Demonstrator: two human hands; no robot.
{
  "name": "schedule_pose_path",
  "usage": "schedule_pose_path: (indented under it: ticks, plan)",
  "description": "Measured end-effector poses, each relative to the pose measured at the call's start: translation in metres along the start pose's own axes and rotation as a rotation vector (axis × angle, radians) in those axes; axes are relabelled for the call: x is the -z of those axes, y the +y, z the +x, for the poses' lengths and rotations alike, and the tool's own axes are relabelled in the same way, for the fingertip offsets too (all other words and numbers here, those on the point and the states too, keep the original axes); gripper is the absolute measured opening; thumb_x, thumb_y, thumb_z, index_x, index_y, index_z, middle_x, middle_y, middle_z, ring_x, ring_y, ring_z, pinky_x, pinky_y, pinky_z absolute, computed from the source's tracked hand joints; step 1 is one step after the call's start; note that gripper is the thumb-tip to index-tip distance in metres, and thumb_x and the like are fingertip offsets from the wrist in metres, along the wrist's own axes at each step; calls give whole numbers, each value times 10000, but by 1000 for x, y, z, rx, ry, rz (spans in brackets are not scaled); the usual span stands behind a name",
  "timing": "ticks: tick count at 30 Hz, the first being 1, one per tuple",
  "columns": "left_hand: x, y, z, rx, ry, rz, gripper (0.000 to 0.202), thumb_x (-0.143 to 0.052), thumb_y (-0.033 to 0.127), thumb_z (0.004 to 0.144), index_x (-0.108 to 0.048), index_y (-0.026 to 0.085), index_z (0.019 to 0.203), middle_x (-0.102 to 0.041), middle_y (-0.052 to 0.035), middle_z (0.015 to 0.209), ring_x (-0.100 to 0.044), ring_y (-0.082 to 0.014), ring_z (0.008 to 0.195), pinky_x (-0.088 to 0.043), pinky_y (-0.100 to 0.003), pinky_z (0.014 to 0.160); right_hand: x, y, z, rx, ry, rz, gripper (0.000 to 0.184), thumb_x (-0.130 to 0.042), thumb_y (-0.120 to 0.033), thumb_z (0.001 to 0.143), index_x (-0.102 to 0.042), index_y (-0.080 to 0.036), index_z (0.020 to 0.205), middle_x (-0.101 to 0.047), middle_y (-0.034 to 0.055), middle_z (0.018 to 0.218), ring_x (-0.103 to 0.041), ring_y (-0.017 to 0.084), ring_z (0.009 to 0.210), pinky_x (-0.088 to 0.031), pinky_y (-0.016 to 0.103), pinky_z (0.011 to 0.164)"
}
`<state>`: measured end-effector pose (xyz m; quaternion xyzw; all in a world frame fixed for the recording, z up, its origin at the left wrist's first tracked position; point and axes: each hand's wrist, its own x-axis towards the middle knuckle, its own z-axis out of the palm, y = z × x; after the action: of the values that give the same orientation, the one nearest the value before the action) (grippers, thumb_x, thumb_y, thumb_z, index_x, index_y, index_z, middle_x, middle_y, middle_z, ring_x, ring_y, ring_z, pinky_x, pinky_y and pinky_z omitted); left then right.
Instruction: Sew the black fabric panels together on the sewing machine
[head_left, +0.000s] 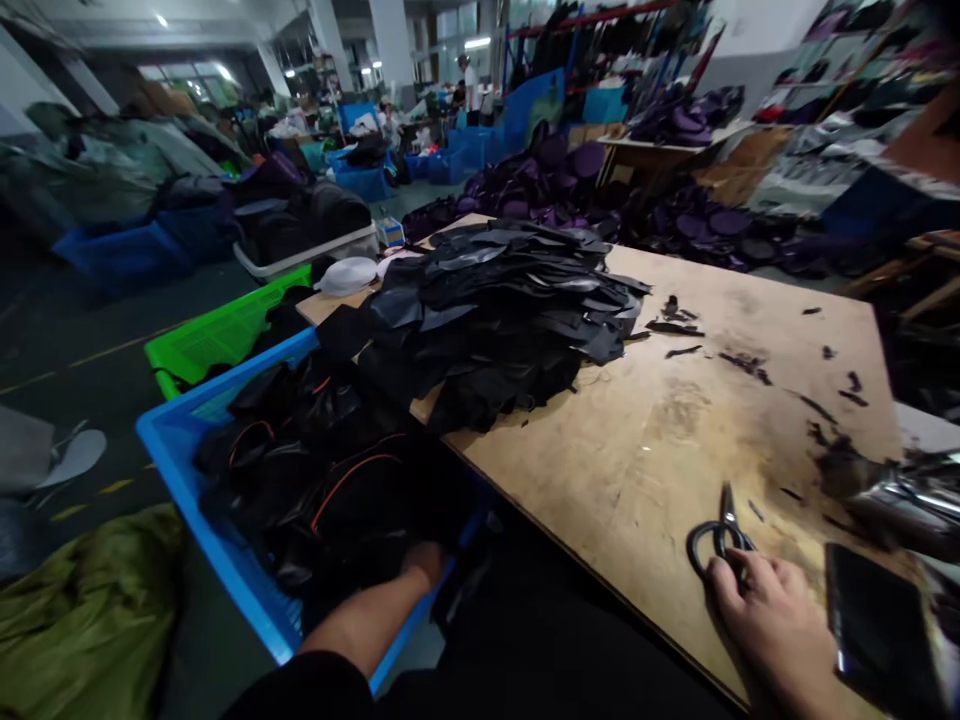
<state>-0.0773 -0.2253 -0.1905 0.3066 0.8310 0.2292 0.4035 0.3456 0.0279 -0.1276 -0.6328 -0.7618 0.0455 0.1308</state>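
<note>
My left hand (422, 562) reaches down into a blue crate (180, 440) full of black pieces with orange trim (330, 470); its fingers are buried in the pile and hidden. My right hand (772, 615) rests on the plywood table (660, 430), fingers curled on the handles of black scissors (718, 535) that lie flat with the blades pointing away from me. A big heap of black cut material (502, 310) covers the table's far left part.
A dark phone (885, 625) lies right of my right hand. Black scraps (750, 362) dot the table. A green crate (217, 335) stands beyond the blue one, olive cloth (90, 610) lies on the floor, and purple piles (540, 175) and people are far back.
</note>
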Motion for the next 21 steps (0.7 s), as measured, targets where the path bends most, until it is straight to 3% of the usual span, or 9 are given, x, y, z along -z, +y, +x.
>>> schedule_pose_path:
  ticks: [3,5,8,10,13,15,17,19,21]
  plan:
    - [17,-6,16,55,124,219,285,-514,207,923,-684,161,1147,-600,-206,1317,-469,-381,1361,-361,-563,1093,1,-2,0,-19,-28,-24,597,-359,-645,874,-696,-200,1086,-619,169,1149,-646,306,864,-502,428,668]
    - [37,-8,26,146,250,393,406,-477,211,932,-598,153,1315,-510,-233,1454,-370,-386,1442,-316,-585,1123,3,-3,0,-8,-15,-38,606,-347,-642,877,-697,-194,1084,-618,165,1140,-649,306,876,-508,428,679]
    - [69,-11,35,310,268,502,371,-470,235,940,-640,156,1260,-635,-231,1315,-552,-364,1304,-442,-498,1018,3,-4,0,33,16,-44,601,-328,-626,897,-699,-185,1069,-620,156,1109,-649,294,859,-516,425,698]
    - [91,-13,41,311,203,459,325,-442,241,957,-696,155,1142,-706,-208,1204,-654,-325,1181,-488,-405,945,3,-4,0,69,34,-23,581,-328,-607,911,-695,-179,1051,-621,150,1084,-653,283,864,-522,415,712]
    - [136,-7,46,261,201,427,363,-385,284,991,-718,149,1046,-726,-202,1187,-685,-307,1151,-501,-346,895,0,-2,2,95,59,28,545,-349,-587,910,-686,-174,1020,-620,140,1051,-661,275,876,-532,409,740]
    - [175,9,39,245,211,417,372,-404,322,983,-724,137,937,-746,-209,1104,-705,-328,1105,-512,-350,862,0,0,4,84,56,63,517,-370,-579,900,-678,-178,1008,-620,136,1048,-664,273,865,-535,418,751]
    - [218,38,18,209,183,363,357,-489,384,944,-711,146,795,-766,-177,936,-734,-332,977,-529,-348,810,4,1,8,68,23,95,473,-390,-562,897,-673,-194,985,-623,135,1029,-663,273,841,-534,427,749]
    - [254,80,-15,84,17,45,375,-596,506,883,-725,163,802,-770,-123,871,-740,-319,865,-551,-355,765,13,-5,14,66,-13,136,420,-405,-545,911,-673,-223,947,-633,138,995,-662,277,840,-527,427,747]
    - [276,133,-51,-25,-189,-246,418,-720,582,783,-753,182,899,-777,-98,913,-735,-310,849,-571,-374,753,28,-19,21,111,-30,207,392,-418,-538,932,-671,-239,905,-644,134,959,-662,274,850,-525,424,769]
